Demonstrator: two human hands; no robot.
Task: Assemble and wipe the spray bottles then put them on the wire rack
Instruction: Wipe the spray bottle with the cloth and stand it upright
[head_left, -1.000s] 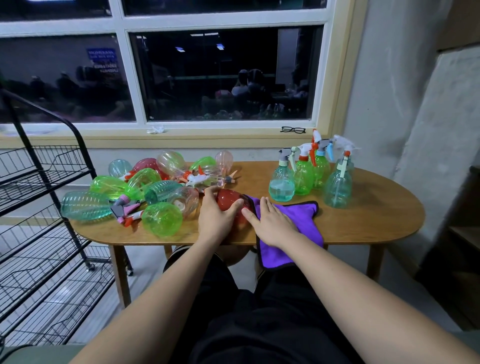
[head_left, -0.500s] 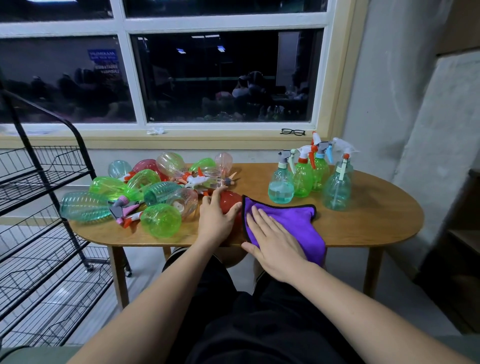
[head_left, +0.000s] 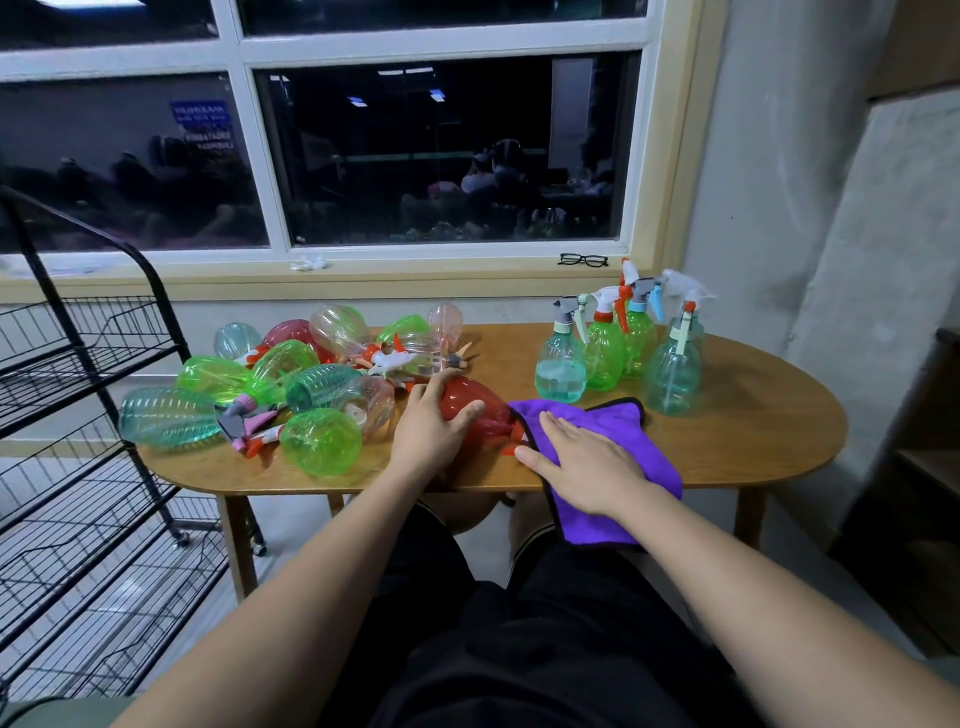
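A: Rack, counter?
B: Wire rack (head_left: 78, 364) seen at left; counter (head_left: 753, 415) strewn w/ loose bottles (head_left: 319, 441).
A: Cloth, red bottle?
B: Purple cloth (head_left: 618, 418) pressed flat by spread right hand (head_left: 587, 467); red bottle (head_left: 485, 413) beside it, near edge, gripped by left hand (head_left: 431, 431).

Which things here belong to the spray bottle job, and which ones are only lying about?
For the job: red bottle in the left hand; purple cloth under the right hand; loose bottles; spray heads; assembled spray bottles; wire rack.
Lying about: eyeglasses and white scrap on the windowsill.
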